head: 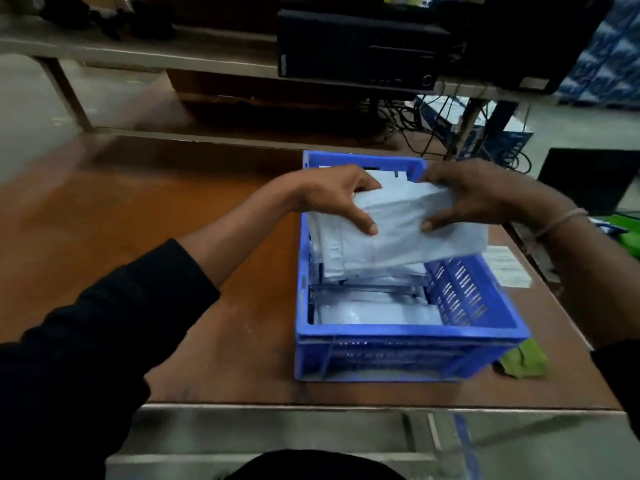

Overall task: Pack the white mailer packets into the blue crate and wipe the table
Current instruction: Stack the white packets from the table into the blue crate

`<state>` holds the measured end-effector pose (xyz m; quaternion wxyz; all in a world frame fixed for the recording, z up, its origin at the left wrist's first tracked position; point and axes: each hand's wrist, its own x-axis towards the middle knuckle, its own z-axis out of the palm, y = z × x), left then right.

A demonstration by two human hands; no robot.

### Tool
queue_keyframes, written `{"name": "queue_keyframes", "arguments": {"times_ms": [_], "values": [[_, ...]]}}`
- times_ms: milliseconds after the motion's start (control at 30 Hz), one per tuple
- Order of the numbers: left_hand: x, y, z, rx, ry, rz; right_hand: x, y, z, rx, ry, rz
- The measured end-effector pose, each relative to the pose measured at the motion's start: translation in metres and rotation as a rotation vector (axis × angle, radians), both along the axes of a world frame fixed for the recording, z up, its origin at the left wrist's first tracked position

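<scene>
A blue plastic crate [408,336] stands on the brown table [145,216], right of centre. Both hands hold a stack of white mailer packets [401,233] tilted over the crate's far half. My left hand [332,199] grips the stack's left end, thumb on top. At the right end, my right hand [474,199] grips it the same way. More white packets [377,313] lie flat on the crate's floor, and another shows behind the stack at the far wall.
A green cloth [523,358] lies on the table by the crate's near right corner. A paper sheet [509,268] lies right of the crate. Behind the table stands a bench with a black computer case [360,46] and cables. A dark laptop [585,181] is at far right.
</scene>
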<state>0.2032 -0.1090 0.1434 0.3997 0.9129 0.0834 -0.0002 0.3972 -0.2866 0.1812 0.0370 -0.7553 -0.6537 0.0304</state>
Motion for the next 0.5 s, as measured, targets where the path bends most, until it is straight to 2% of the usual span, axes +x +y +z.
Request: {"name": "queue_keyframes", "arguments": {"times_ms": [133,300,500], "values": [[0.010,-0.026,-0.021,0.064,0.109,-0.029,0.010,-0.027,-0.016,-0.265,0.168,0.018],[0.009,-0.049,-0.064,0.361,0.290,-0.072,0.007,-0.028,-0.076,-0.458,0.207,0.103],[0.010,-0.066,-0.098,0.589,0.386,-0.071,0.002,-0.021,-0.116,-0.484,0.089,0.098]]}}
